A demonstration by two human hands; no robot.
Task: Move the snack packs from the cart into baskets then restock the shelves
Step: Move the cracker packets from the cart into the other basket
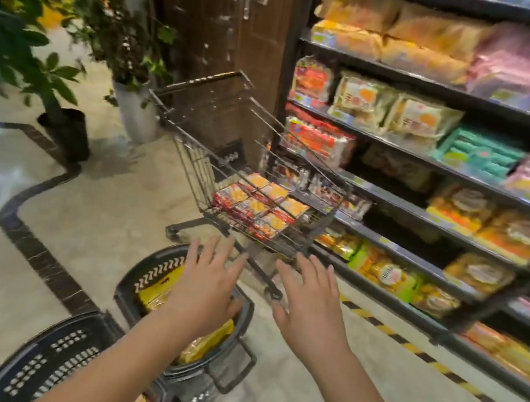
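Note:
A small wire cart (196,142) stands ahead beside the shelves, with several red and orange snack packs (258,205) lying flat in its bottom. Below it on the floor sits a black basket (146,272) holding yellow packs (211,341). A second black basket (54,362) is at the lower left. My left hand (207,281) hovers over the first basket with fingers spread, holding nothing. My right hand (307,300) is stretched out beside it, also spread and empty, just short of the cart's near end.
Dark shelves (445,90) full of snack bags run along the right. Potted plants (62,122) stand at the left, a brown wooden door (219,39) behind the cart. Yellow-black tape (407,346) marks the floor by the shelf base.

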